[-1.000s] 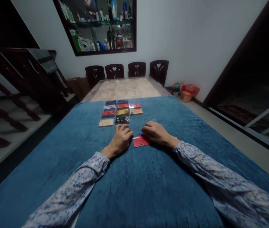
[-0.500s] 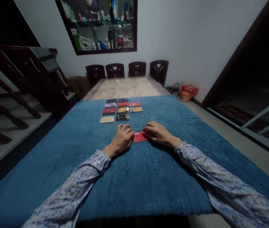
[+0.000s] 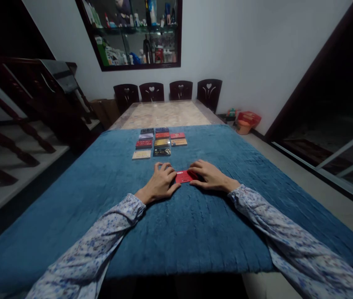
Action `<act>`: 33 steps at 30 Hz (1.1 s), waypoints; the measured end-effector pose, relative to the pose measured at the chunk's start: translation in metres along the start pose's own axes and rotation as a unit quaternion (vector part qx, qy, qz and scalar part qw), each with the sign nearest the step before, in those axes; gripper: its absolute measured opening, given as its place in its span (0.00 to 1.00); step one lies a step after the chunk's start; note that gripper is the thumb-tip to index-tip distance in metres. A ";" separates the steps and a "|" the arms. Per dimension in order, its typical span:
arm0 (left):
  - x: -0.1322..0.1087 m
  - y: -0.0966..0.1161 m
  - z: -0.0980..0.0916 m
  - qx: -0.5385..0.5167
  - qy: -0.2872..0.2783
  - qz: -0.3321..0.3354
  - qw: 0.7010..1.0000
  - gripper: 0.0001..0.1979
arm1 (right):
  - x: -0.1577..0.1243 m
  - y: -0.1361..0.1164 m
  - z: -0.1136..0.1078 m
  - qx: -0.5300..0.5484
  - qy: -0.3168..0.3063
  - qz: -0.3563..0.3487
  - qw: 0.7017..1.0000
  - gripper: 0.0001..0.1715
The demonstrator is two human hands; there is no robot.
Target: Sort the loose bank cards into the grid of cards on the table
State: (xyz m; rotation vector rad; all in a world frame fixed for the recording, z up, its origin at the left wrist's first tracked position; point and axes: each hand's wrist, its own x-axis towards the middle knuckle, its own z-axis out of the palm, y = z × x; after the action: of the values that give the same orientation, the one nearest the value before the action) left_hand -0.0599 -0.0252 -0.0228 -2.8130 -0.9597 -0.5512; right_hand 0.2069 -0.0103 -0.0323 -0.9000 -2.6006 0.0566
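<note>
A flat red card (image 3: 183, 176) with a small white label at its top lies on the blue cloth in front of me. My left hand (image 3: 160, 181) grips its left end, fingers curled at the side and thumb stretched along the near edge. At the right end, my right hand (image 3: 209, 176) has its fingertips over the card and its thumb at the near corner. Beyond the hands lie several cards in columns, among them a cream card (image 3: 141, 155), a black card (image 3: 162, 152), a dark red card (image 3: 144, 144) and a tan card (image 3: 179, 142).
The blue cloth (image 3: 108, 166) covers the near part of the table; a stone-patterned tabletop (image 3: 164, 113) shows behind. Several dark chairs (image 3: 209, 93) stand at the far wall. A stair railing (image 3: 17, 133) is at left, an orange bucket (image 3: 243, 127) on the floor at right.
Both thumbs have moved out to the near edge of the red card, where they were tucked in before. The view has shifted slightly.
</note>
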 end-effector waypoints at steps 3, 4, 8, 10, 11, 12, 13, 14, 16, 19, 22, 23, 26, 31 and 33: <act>0.000 0.000 0.000 -0.013 0.000 -0.002 1.000 0.13 | -0.001 0.001 0.001 0.008 0.006 -0.009 1.000 0.26; 0.000 0.000 0.000 -0.017 0.001 -0.002 1.000 0.13 | -0.001 0.002 0.002 0.010 0.011 -0.012 1.000 0.25; 0.000 -0.001 0.002 -0.028 0.007 0.002 1.000 0.13 | -0.002 0.001 0.002 0.009 0.030 -0.027 0.999 0.24; -0.001 -0.002 0.003 -0.033 0.011 0.003 0.999 0.13 | -0.002 0.001 0.001 0.003 0.032 -0.034 0.999 0.24; -0.001 -0.003 0.003 -0.034 0.012 0.004 0.999 0.13 | -0.002 0.001 0.000 -0.001 0.033 -0.037 0.999 0.24; -0.001 -0.003 0.003 -0.034 0.014 0.004 0.999 0.13 | -0.002 0.001 0.000 -0.005 0.033 -0.038 0.999 0.23; -0.001 -0.004 0.004 -0.034 0.016 0.004 0.999 0.13 | -0.002 0.001 -0.001 -0.008 0.034 -0.038 0.999 0.23; -0.001 -0.004 0.004 -0.033 0.018 0.004 0.999 0.13 | -0.001 0.001 -0.001 -0.009 0.035 -0.037 0.999 0.23; -0.001 -0.004 0.004 -0.034 0.024 0.003 0.999 0.12 | -0.001 0.002 -0.002 -0.009 0.040 -0.032 0.999 0.24; 0.001 -0.004 0.005 -0.045 0.032 0.000 0.998 0.11 | 0.001 0.004 0.000 -0.008 0.047 -0.025 0.999 0.24; 0.003 -0.005 0.007 -0.061 0.040 -0.008 0.997 0.11 | 0.002 0.007 0.004 -0.009 0.055 -0.017 0.998 0.24; 0.004 -0.006 0.008 -0.065 0.040 -0.010 0.997 0.11 | 0.002 0.008 0.005 -0.010 0.058 -0.014 0.998 0.24; 0.006 -0.009 0.010 -0.075 0.042 -0.019 0.996 0.11 | 0.002 0.011 0.008 -0.009 0.068 -0.004 0.998 0.21; 0.009 -0.013 0.016 -0.095 0.054 -0.045 0.993 0.12 | 0.002 0.013 0.013 -0.010 0.077 0.020 0.997 0.12; 0.010 -0.015 0.018 -0.102 0.056 -0.052 0.992 0.12 | 0.002 0.014 0.015 -0.007 0.083 0.038 0.996 0.13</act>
State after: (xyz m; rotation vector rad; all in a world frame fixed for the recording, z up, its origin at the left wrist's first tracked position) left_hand -0.0561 -0.0040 -0.0354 -2.8810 -1.0891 -0.8586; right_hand 0.2081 0.0028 -0.0476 -0.9660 -2.4166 -0.0143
